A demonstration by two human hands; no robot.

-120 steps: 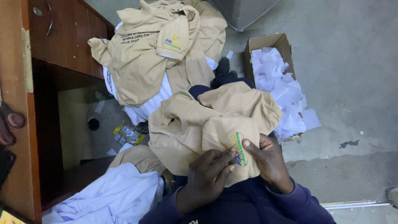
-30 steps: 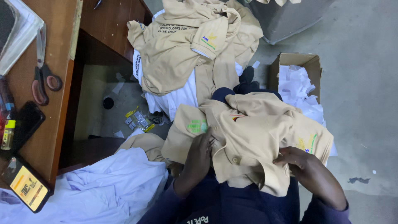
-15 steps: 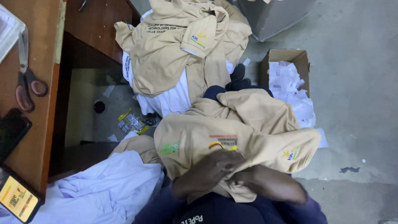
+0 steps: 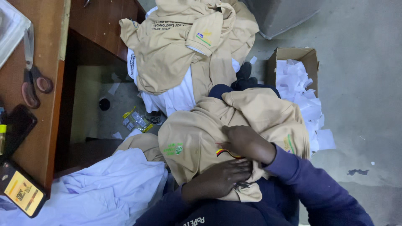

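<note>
Since half a second ago the tan shirt (image 4: 251, 121) has bunched tighter on the lap. Right hand (image 4: 247, 144) now lies flat above the left hand (image 4: 222, 178), whose fingers (image 4: 238, 167) curl, pinching cloth beneath a small striped emblem (image 4: 222, 152).

The shirt (image 4: 255, 117) lies on the lap, under the fingers (image 4: 238, 167) of both hands. Beyond the fingers a heap of shirts (image 4: 184, 54) rests on the floor. Right of them stands a box (image 4: 293, 56) holding paper scraps (image 4: 303, 104). Far left, scissors (image 4: 33, 79) and a phone (image 4: 23, 192) lie on the worktop (image 4: 46, 129).
</note>
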